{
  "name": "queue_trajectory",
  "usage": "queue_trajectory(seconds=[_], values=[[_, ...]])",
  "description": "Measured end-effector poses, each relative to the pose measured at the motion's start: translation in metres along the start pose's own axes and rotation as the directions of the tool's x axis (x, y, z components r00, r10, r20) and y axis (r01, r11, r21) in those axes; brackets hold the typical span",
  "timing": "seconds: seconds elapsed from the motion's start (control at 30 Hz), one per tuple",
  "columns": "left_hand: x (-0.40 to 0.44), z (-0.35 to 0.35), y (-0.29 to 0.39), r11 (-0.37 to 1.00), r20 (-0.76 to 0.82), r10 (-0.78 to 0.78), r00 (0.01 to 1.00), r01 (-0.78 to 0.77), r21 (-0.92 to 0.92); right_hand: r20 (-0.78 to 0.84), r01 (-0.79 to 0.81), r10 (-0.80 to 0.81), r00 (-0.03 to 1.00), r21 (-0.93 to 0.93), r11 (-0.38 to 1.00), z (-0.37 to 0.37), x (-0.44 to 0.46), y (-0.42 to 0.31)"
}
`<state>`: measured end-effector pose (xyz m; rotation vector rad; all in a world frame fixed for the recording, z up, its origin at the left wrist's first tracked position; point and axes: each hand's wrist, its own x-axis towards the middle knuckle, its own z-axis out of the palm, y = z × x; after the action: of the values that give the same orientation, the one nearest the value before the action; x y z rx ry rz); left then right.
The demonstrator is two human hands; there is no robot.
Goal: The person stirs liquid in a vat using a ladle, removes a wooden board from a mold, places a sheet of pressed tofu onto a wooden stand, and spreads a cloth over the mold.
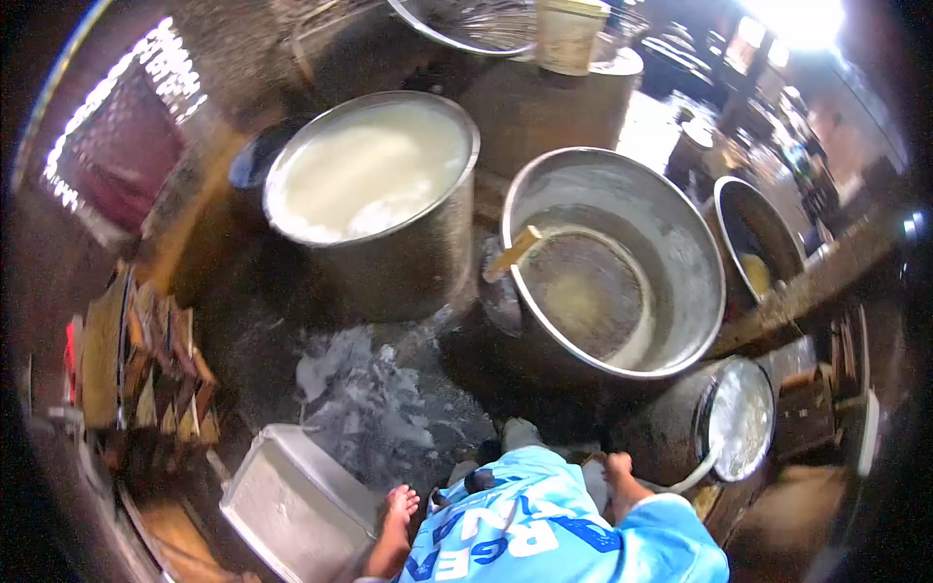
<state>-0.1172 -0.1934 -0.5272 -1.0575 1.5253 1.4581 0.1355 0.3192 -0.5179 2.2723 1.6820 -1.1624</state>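
Observation:
My left hand (400,503) is low in the picture, fingers loosely curled and nothing visible in them. It is beside a rectangular metal container (292,505) that lies tilted on the floor. On the other side of my blue shirt, my right hand (616,467) is closed; whether it grips anything is hidden. A pale handle (695,472) runs from a metal bucket (743,423) towards my right forearm. In front of me are a large metal pot (384,277) full of whitish liquid and a second pot (671,253) with shallow, cloudy liquid at its bottom.
A wooden stick (513,253) leans over the second pot's rim. Split wood (175,360) is stacked at left. White residue (364,398) covers wet floor ahead. A wooden beam (826,282) crosses at right, near another pot (768,228). A pale bucket (567,39) stands at the back.

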Motion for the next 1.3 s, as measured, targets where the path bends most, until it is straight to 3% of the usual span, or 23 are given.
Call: queue_trajectory(seconds=[0.03, 0.1, 0.2, 0.3, 0.37, 0.47, 0.5, 0.53, 0.57, 0.6, 0.67, 0.7, 0.73, 0.77, 0.8, 0.83, 0.9, 0.93, 1.03, 1.07, 1.1, 1.17, 1.3], values=[[0.002, 0.002, 0.000, 0.999, -0.015, 0.036, 0.999, -0.036, 0.006, 0.020, -0.037, 0.035, 0.999, 0.116, 0.993, -0.010, 0.008, 0.019], [-0.009, 0.019, 0.018, 0.996, -0.014, 0.085, 0.996, -0.086, -0.014, 0.239, -0.174, 0.112, 0.965, 0.259, 0.950, -0.014, 0.027, 0.045], [-0.015, 0.047, 0.042, 0.976, -0.007, 0.212, 0.977, -0.212, -0.056, 0.438, -0.207, 0.097, 0.894, 0.212, 0.955, 0.007, 0.066, 0.032], [-0.011, 0.062, 0.061, 0.959, -0.048, 0.276, 0.960, -0.278, -0.049, 0.575, -0.003, -0.054, 0.816, 0.097, 0.995, 0.069, 0.057, -0.070], [-0.019, 0.066, 0.068, 0.933, -0.081, 0.344, 0.936, -0.350, -0.081, 0.680, 0.213, -0.193, 0.708, 0.055, 0.975, 0.124, 0.042, -0.138], [-0.025, 0.062, 0.055, 0.893, -0.185, 0.341, 0.921, -0.379, -0.241, 0.825, 0.554, -0.396, 0.404, 0.124, 0.823, 0.211, 0.039, -0.226], [-0.001, 0.049, 0.029, 0.765, -0.108, 0.404, 0.908, -0.400, -0.505, 0.856, 0.580, -0.422, 0.299, 0.188, 0.792, 0.248, 0.048, -0.253], [-0.010, 0.050, 0.016, 0.591, -0.269, 0.596, 0.756, -0.640, -0.490, 0.894, 0.390, -0.349, 0.280, 0.226, 0.893, 0.292, 0.054, -0.284], [0.015, 0.041, -0.007, 0.617, -0.391, 0.536, 0.749, -0.663, -0.424, 0.926, 0.181, -0.273, 0.259, 0.231, 0.956, 0.334, 0.056, -0.316], [0.068, 0.025, -0.037, 0.769, -0.368, 0.516, 0.773, -0.608, -0.199, 0.922, 0.587, -0.384, 0.058, 0.279, 0.760, 0.356, 0.038, -0.353], [0.080, 0.021, -0.080, 0.716, -0.536, 0.467, 0.704, -0.656, -0.238, 0.982, 0.508, -0.141, -0.125, 0.185, 0.841, 0.355, -0.069, -0.405], [0.082, 0.022, -0.106, 0.614, -0.622, 0.430, 0.655, -0.717, -0.330, 0.962, 0.396, 0.005, -0.272, 0.107, 0.912, 0.359, -0.105, -0.415], [0.084, 0.030, -0.133, 0.425, -0.695, 0.396, 0.601, -0.790, -0.442, 0.900, 0.296, 0.129, -0.416, 0.000, 0.955, 0.366, -0.129, -0.430], [0.086, 0.043, -0.156, 0.138, -0.755, 0.370, 0.541, -0.836, -0.531, 0.806, 0.206, 0.219, -0.550, -0.123, 0.971, 0.373, -0.142, -0.449], [0.089, 0.060, -0.170, -0.199, -0.805, 0.368, 0.466, -0.806, -0.558, 0.914, 0.465, 0.227, -0.337, -0.048, 0.884, 0.388, -0.149, -0.466], [0.090, 0.076, -0.182, -0.451, -0.852, 0.369, 0.371, -0.730, -0.513, 0.979, 0.681, 0.154, -0.131, -0.024, 0.732, 0.418, -0.149, -0.474], [0.081, 0.112, -0.197, -0.748, -0.915, 0.361, 0.177, -0.531, -0.398, 0.926, 0.675, 0.332, -0.183, -0.127, 0.727, 0.439, -0.156, -0.486], [0.083, 0.124, -0.199, -0.827, -0.932, 0.352, 0.085, -0.439, -0.352, 0.886, 0.679, 0.415, -0.207, -0.176, 0.713, 0.447, -0.164, -0.491], [0.095, 0.166, -0.195, -0.934, -0.937, 0.312, -0.155, -0.233, -0.272, 0.866, 0.726, 0.495, 0.065, -0.382, 0.572, 0.437, -0.212, -0.480], [0.104, 0.176, -0.191, -0.948, -0.936, 0.300, -0.185, -0.166, -0.271, 0.935, 0.849, 0.353, 0.044, -0.221, 0.479, 0.436, -0.215, -0.466], [0.112, 0.171, -0.181, -0.942, -0.879, 0.334, -0.340, -0.101, -0.319, 0.979, 0.941, 0.202, 0.022, -0.089, 0.326, 0.435, -0.216, -0.452], [0.109, 0.172, -0.186, -0.943, -0.936, 0.300, -0.185, -0.204, -0.262, 0.981, 0.972, 0.194, 0.020, -0.064, 0.225, 0.441, -0.234, -0.441], [0.105, 0.169, -0.223, -0.879, -0.936, 0.174, 0.306, -0.381, -0.288, 0.933, 0.982, 0.360, 0.017, -0.083, 0.171, 0.463, -0.300, -0.421]])
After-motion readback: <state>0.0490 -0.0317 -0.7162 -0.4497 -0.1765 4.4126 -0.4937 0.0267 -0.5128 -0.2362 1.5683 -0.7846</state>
